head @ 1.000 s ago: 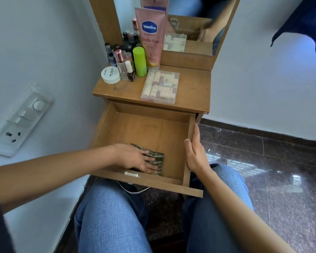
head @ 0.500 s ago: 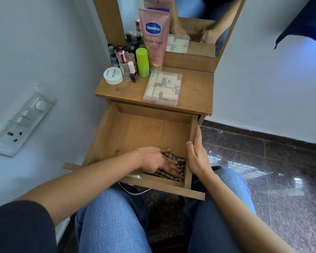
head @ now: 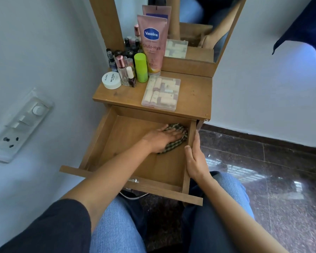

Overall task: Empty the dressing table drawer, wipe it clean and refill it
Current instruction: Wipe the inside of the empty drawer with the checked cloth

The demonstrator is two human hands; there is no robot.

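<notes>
Head view: the left hand [head: 161,138] has swept the checked cloth [head: 175,137] from the near front edge of the drawer [head: 135,143] up to the far right corner, now centre of frame, tucked against the right wall and near the back wall. Palm flat, fingers spread and pressing down on the cloth; not a pinch, just pinning it to the drawer floor. Right hand [head: 195,157] hasn't shifted: it lies along the top of the drawer's right wall, fingers straight and together, thumb inside the wall, bracing it.

Drawer is pulled fully out, lower centre of frame, nothing in it but the cloth. We read this as mid-wipe, with the front strip and right side covered; the left half looks like it is still to do.

Contents wait on the tabletop [head: 193,95], upper centre: Vaseline tube [head: 152,42], green cylinder [head: 140,67], white nail polish remover jar [head: 111,80], cluster of small bottles [head: 124,68], clear box of small tubes [head: 161,93]. Refill not started.
</notes>
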